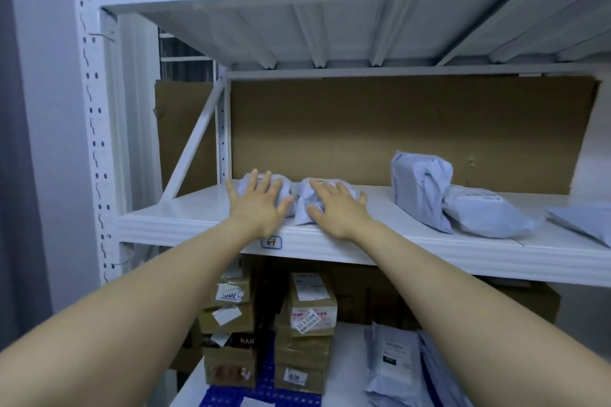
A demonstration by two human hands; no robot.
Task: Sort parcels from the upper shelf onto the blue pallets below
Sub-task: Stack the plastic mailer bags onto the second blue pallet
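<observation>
Two small grey plastic-wrapped parcels lie side by side on the white upper shelf (185, 215). My left hand (258, 205) lies flat with spread fingers on the left parcel (282, 187). My right hand (337, 210) lies the same way on the right parcel (305, 205). Further right on the shelf stand an upright grey parcel (420, 188), a flatter grey bag (486, 215) leaning against it, and another grey bag (582, 221) at the frame edge. Below, part of a blue pallet (264, 390) shows under stacked boxes.
Brown cardboard boxes (310, 311) with labels are stacked under the shelf on the left. Grey mailer bags (396, 367) lie on a white surface at the lower right. A cardboard sheet (396, 129) backs the shelf. The rack's white upright (92, 109) stands at the left.
</observation>
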